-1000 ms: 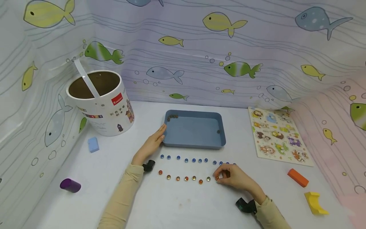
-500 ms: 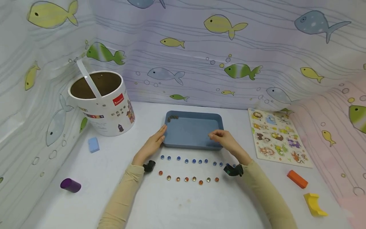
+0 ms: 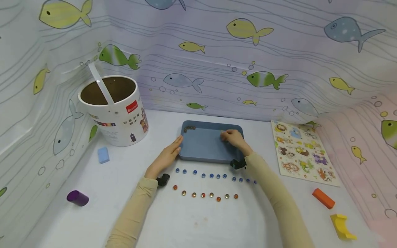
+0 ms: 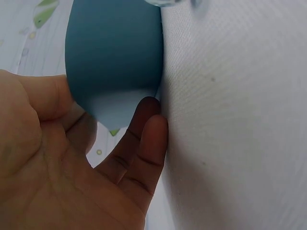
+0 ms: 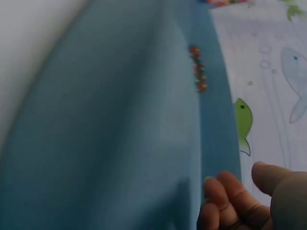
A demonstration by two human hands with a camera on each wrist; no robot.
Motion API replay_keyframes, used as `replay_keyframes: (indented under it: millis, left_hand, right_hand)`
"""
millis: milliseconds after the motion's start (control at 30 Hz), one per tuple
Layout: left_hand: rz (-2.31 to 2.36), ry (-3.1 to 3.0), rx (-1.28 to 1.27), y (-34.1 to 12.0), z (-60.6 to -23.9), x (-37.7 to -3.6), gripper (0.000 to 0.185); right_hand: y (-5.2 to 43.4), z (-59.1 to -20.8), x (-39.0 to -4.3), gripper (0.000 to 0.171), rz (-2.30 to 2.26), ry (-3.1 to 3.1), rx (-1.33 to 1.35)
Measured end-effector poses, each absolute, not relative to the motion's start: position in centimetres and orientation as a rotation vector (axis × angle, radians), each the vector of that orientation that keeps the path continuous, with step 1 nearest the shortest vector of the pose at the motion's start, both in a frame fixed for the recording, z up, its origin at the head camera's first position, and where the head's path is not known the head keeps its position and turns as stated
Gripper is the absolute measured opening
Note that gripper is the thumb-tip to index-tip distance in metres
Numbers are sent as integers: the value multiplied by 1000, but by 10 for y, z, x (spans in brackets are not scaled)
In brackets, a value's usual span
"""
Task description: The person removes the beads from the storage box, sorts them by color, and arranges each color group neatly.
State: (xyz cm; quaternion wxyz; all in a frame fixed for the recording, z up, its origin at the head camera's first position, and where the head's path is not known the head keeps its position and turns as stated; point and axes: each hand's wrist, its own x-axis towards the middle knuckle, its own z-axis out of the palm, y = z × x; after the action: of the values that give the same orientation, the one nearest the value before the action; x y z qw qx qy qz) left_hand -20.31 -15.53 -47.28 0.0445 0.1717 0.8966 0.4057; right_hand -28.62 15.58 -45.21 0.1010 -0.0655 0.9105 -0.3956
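Head view, L to R: purple cylinder (image 3: 77,198) on the table's near-left, light-blue block (image 3: 103,154) behind it, white bucket (image 3: 114,109) w/ a white strap at back left. Left hand (image 3: 164,158) lies flat, fingers straight, fingertips touching the left wall of the blue tray (image 3: 203,151), mid-table. Small cluster of beads (image 3: 188,128) in tray's far-left corner. Just in front of tray: row of blue beads (image 3: 214,176), then row of orange/amber beads (image 3: 204,195) nearer the person. Right hand (image 3: 234,138) is inside the tray near its right wall, fingers curled; can't tell if it holds anything. Animal puzzle board (image 3: 300,151) to the right, orange block (image 3: 323,198) and yellow block (image 3: 342,226) near-right.
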Motion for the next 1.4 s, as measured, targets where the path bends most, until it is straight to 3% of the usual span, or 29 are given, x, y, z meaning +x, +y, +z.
replay_keyframes:
  millis: [233,433,733,933,1400]
  left_hand:
    - [1225,2751,529,-155,-474,-205,51]
    - [1211,2748,523,-155,-472,-205,51]
    - [1207,2742,514,-155,-473,-206,51]
    - [1216,2735,523,-154,-474,-206,51]
    - [1225,2736,525,-154,-472,-205,51]
  right_hand:
    - [163,-436,-302,55,-1544,2618,-173]
    - [166,-426,-304,53,-1695,2585,-107]
    - [160,-436,-310,47,-1545,2637,-39]
    - [152,-448,-317,32,-1354,2694,33]
    - [136,-469,-324,22,-1422,2709,19]
